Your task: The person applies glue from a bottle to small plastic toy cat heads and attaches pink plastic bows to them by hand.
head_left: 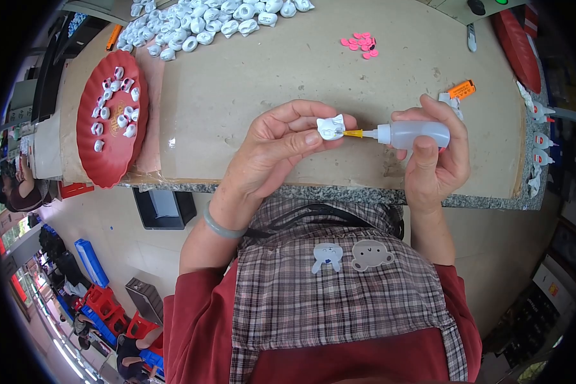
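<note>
My left hand (278,141) pinches a small white cat-head-shaped piece (329,127) between thumb and fingers, above the table's near part. In my right hand (433,150) lies a translucent squeeze bottle (416,135) with a white cap and a thin yellow nozzle (354,133). The bottle is held level, thumb on its near side. Its nozzle points left and its tip is at the face of the white piece; whether any liquid comes out is too small to tell.
Far left lies a red scalloped tray (118,169) with several small white pieces. Many white pieces (201,22) are heaped at the back. Small pink pieces (363,45) lie back right, with an orange-handled tool (462,89) nearer. White bottles (542,141) line the right edge.
</note>
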Available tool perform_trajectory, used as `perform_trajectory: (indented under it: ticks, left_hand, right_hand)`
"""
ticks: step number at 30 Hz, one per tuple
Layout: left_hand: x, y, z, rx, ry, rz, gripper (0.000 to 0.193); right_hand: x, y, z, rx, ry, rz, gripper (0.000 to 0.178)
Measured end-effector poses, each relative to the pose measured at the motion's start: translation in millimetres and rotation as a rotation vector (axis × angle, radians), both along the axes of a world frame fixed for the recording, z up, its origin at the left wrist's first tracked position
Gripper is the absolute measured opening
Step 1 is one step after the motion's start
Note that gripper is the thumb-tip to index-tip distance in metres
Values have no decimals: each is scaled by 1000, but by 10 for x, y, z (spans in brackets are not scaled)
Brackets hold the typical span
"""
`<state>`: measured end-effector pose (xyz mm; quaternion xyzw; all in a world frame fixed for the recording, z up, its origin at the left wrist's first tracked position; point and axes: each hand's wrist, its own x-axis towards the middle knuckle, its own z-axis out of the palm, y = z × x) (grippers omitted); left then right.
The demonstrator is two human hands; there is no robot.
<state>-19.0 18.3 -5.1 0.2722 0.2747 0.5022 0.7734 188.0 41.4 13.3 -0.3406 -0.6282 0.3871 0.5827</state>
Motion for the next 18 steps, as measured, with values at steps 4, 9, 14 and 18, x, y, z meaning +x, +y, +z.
perform_trajectory:
  ticks: [4, 9, 14, 18]
  left_hand:
    - [-1, -1, -5, 4, -6, -3, 25]
    - [-2, -2, -19, -1, -19, 3, 26]
    - [-4, -2, -25, -6, -15, 17, 25]
    - [-12, -3, -39, 8, -25, 20, 26]
  right_hand:
    - [4, -6, 6, -9, -31, -10, 36]
    - [8, -11, 6, -13, -35, -10, 36]
    - [43, -11, 15, -35, -58, 8, 36]
    - [51, 7, 18, 19, -100, -21, 36]
